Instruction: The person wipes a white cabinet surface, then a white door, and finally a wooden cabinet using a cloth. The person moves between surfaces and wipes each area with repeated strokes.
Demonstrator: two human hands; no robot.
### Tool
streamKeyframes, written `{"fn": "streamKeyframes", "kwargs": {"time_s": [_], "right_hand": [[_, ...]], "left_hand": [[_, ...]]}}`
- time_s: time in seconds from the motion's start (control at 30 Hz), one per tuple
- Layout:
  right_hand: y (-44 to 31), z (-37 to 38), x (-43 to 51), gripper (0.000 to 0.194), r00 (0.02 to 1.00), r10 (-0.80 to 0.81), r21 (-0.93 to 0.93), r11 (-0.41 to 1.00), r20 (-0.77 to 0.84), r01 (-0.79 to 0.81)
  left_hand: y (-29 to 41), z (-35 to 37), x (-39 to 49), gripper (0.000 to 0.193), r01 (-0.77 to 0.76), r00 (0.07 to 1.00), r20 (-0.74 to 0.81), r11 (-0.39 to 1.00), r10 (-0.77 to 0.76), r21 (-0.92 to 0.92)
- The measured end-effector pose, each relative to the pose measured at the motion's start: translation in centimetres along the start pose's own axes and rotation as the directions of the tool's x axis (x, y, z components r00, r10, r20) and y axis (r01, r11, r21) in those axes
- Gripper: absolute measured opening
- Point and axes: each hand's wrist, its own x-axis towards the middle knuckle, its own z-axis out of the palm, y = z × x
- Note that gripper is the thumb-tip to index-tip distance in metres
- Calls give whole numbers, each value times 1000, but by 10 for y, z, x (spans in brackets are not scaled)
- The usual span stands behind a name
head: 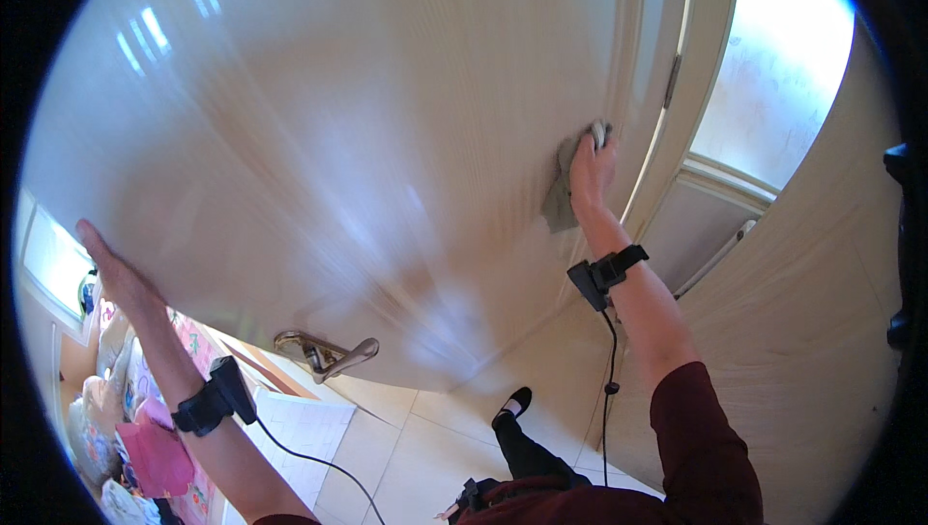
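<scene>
My right hand (594,170) presses a grey-green cloth (560,195) against a glossy pale wood-grain door (406,162), near its hinged edge at the right. My left hand (123,275) rests at the door's free edge on the far left, its fingers only partly visible, with no object seen in it. A metal lever handle (341,357) is on the lower part of the door in the picture. Each of my wrists wears a black strap with a cabled device.
A door hinge (673,81) and frosted window (779,75) lie right. Wood-grain panelling (797,351) fills the lower right. Beyond the door's free edge are a bed with floral bedding and a pink cloth (156,456). Pale floor tiles (435,445) lie below, around my foot.
</scene>
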Motion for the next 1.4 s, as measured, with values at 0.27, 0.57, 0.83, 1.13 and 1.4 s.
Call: {"fn": "streamKeyframes", "kwargs": {"time_s": [0.27, 0.57, 0.83, 1.13, 1.4], "right_hand": [[-170, 7, -78, 32, 843, -530, 324, 816, 89, 479], [-170, 7, -153, 31, 252, -922, 271, 333, 293, 903], [-224, 11, -122, 31, 429, -893, 235, 451, 140, 861], [-184, 0, -142, 40, 296, -885, 149, 368, 360, 918], [-108, -33, -157, 36, 281, -657, 65, 450, 699, 891]], "left_hand": [[-3, 12, -3, 88, 22, 998, 57, 987, -32, 160], [29, 45, -8, 87, 90, 995, 26, 968, -99, 235], [42, 55, -17, 80, 93, 993, 52, 966, -109, 243], [33, 47, -13, 99, 119, 981, 109, 940, -162, 320], [31, 54, -11, 91, 68, 993, 79, 963, -92, 262]]}}
